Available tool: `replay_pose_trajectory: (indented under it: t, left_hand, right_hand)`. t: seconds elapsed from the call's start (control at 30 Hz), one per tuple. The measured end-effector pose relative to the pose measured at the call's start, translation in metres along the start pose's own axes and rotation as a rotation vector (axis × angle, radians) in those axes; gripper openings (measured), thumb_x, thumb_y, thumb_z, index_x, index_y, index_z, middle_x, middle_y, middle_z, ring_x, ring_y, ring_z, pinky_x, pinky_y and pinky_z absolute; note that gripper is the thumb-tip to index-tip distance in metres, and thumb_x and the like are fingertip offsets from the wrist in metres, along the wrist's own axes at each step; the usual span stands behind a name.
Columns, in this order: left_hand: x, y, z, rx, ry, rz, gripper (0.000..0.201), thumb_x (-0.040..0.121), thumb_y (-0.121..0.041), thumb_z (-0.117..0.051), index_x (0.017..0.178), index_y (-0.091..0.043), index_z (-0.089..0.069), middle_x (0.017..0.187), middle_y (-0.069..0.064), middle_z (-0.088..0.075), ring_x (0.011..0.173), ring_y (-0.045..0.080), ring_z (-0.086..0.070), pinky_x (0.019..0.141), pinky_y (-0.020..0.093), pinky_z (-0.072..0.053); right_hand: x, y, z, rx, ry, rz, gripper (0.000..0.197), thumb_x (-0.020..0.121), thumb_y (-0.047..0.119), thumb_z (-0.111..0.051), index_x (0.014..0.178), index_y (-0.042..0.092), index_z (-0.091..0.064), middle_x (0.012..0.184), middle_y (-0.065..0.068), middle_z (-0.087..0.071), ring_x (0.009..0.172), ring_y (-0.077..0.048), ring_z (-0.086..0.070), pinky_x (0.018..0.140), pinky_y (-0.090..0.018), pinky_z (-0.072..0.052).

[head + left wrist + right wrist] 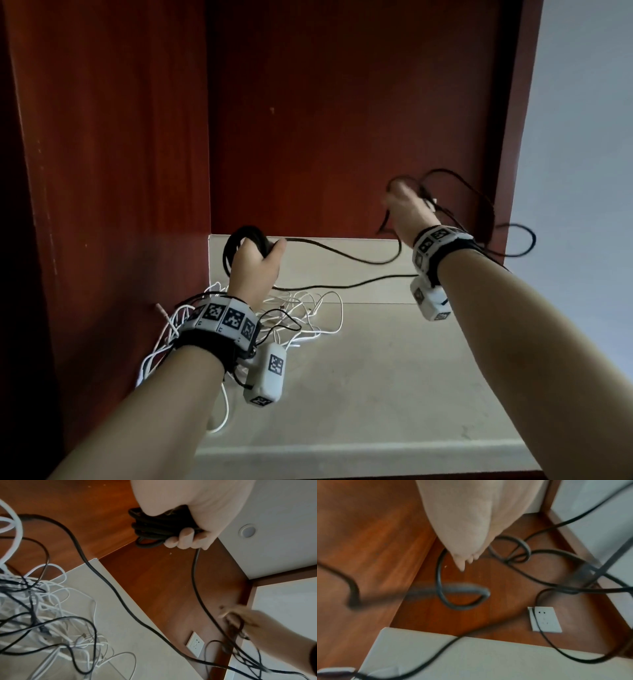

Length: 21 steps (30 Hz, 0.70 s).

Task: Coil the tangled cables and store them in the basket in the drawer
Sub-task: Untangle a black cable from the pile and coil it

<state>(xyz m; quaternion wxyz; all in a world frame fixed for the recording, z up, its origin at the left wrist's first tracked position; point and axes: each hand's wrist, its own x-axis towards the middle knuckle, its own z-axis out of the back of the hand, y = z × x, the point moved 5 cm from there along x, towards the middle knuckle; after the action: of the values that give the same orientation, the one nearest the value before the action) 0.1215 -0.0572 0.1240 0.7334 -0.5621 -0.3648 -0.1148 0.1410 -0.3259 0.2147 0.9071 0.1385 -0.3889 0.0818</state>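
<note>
My left hand [255, 260] grips a coil of black cable [244, 236], held above the pale tabletop [394, 377]; the left wrist view shows my fingers [185, 538] curled round the coil [154, 528]. From the coil the black cable sags across to my right hand [406, 210], which is raised against the back panel and holds loose black loops [479, 209]. That hand is motion-blurred in the right wrist view, with the black loops [464, 601] hanging below it. A tangle of white and thin black cables [301, 315] lies on the tabletop under my left wrist. No basket or drawer is in view.
Red-brown wooden panels [120, 154] close the alcove on the left and back. A white wall socket [545, 619] sits low on the back panel, behind the tabletop's rear edge. A pale wall [582, 120] is at the right.
</note>
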Motion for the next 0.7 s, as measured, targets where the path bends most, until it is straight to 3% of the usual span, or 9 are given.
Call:
replay_pose_trajectory:
  t: [0.1, 0.17, 0.2, 0.3, 0.37, 0.43, 0.53, 0.57, 0.7]
  left_hand:
    - [0.006, -0.01, 0.005, -0.062, -0.031, -0.025, 0.04, 0.09, -0.033, -0.061, 0.06, -0.013, -0.043, 0.053, 0.003, -0.049, 0.049, 0.018, -0.046, 0.059, 0.028, -0.037]
    - [0.009, -0.013, 0.006, -0.119, -0.064, -0.007, 0.045, 0.091, -0.03, -0.06, 0.054, -0.012, -0.043, 0.043, -0.001, -0.046, 0.039, 0.015, -0.043, 0.055, 0.027, -0.037]
    - [0.008, -0.014, 0.006, -0.135, -0.076, 0.004, 0.048, 0.091, -0.029, -0.06, 0.051, -0.012, -0.042, 0.04, -0.004, -0.045, 0.036, 0.012, -0.042, 0.054, 0.027, -0.037]
    - [0.003, -0.01, 0.004, -0.139, -0.112, 0.037, 0.046, 0.092, -0.027, -0.06, 0.052, -0.011, -0.042, 0.044, 0.0, -0.045, 0.041, 0.015, -0.044, 0.055, 0.026, -0.038]
    - [0.0, -0.004, 0.004, -0.145, -0.13, 0.054, 0.045, 0.091, -0.027, -0.06, 0.053, -0.01, -0.043, 0.046, 0.003, -0.046, 0.044, 0.019, -0.045, 0.058, 0.027, -0.039]
    - [-0.002, 0.004, 0.003, -0.145, -0.155, 0.075, 0.046, 0.091, -0.025, -0.06, 0.051, -0.01, -0.043, 0.045, 0.004, -0.046, 0.043, 0.022, -0.045, 0.059, 0.029, -0.04]
    - [-0.002, 0.014, 0.01, -0.148, -0.269, 0.127, 0.05, 0.09, -0.025, -0.06, 0.046, -0.009, -0.042, 0.044, 0.007, -0.046, 0.042, 0.025, -0.044, 0.057, 0.035, -0.042]
    - [-0.001, 0.019, 0.013, -0.152, -0.305, 0.146, 0.05, 0.089, -0.026, -0.06, 0.046, -0.007, -0.043, 0.044, 0.007, -0.047, 0.043, 0.026, -0.045, 0.057, 0.037, -0.045]
    - [0.002, 0.028, 0.02, -0.154, -0.317, 0.183, 0.049, 0.086, -0.031, -0.06, 0.046, -0.007, -0.045, 0.045, 0.008, -0.048, 0.044, 0.026, -0.048, 0.057, 0.041, -0.047]
  right_hand:
    - [-0.014, 0.0, -0.04, -0.164, 0.499, 0.009, 0.042, 0.086, -0.009, -0.039, 0.114, 0.01, -0.063, 0.114, -0.008, -0.065, 0.105, -0.022, -0.061, 0.09, -0.031, -0.047]
    - [-0.033, -0.018, -0.057, -0.23, 0.787, -0.091, 0.026, 0.087, 0.007, -0.054, 0.103, 0.018, -0.071, 0.083, 0.003, -0.074, 0.08, -0.009, -0.068, 0.076, -0.022, -0.053]
    - [-0.045, -0.024, -0.057, -0.235, 0.835, -0.158, 0.019, 0.085, 0.019, -0.061, 0.1, 0.023, -0.072, 0.083, 0.005, -0.073, 0.08, -0.011, -0.069, 0.079, -0.026, -0.054]
    - [-0.067, -0.055, -0.063, -0.251, 0.805, -0.304, 0.034, 0.086, 0.019, -0.064, 0.119, 0.009, -0.063, 0.119, -0.012, -0.062, 0.114, -0.031, -0.057, 0.088, -0.032, -0.046]
    - [-0.076, -0.072, -0.065, -0.184, 0.78, -0.383, 0.04, 0.083, 0.015, -0.068, 0.12, 0.002, -0.061, 0.124, -0.016, -0.059, 0.116, -0.032, -0.055, 0.087, -0.032, -0.045]
    - [-0.076, -0.087, -0.064, -0.133, 0.728, -0.456, 0.037, 0.082, 0.013, -0.068, 0.116, 0.0, -0.062, 0.12, -0.018, -0.062, 0.102, -0.029, -0.061, 0.075, -0.027, -0.049]
    - [-0.065, -0.102, -0.057, 0.007, 0.531, -0.529, 0.028, 0.091, 0.008, -0.057, 0.115, -0.007, -0.059, 0.111, -0.022, -0.065, 0.067, -0.02, -0.06, 0.043, -0.016, -0.044]
    - [-0.061, -0.106, -0.054, -0.022, 0.494, -0.539, 0.029, 0.093, 0.008, -0.054, 0.117, -0.008, -0.057, 0.113, -0.024, -0.063, 0.067, -0.021, -0.061, 0.039, -0.015, -0.042]
    - [-0.063, -0.116, -0.043, -0.039, 0.35, -0.669, 0.035, 0.094, 0.002, -0.047, 0.127, -0.009, -0.048, 0.126, -0.024, -0.054, 0.115, -0.038, -0.054, 0.059, -0.02, -0.048]
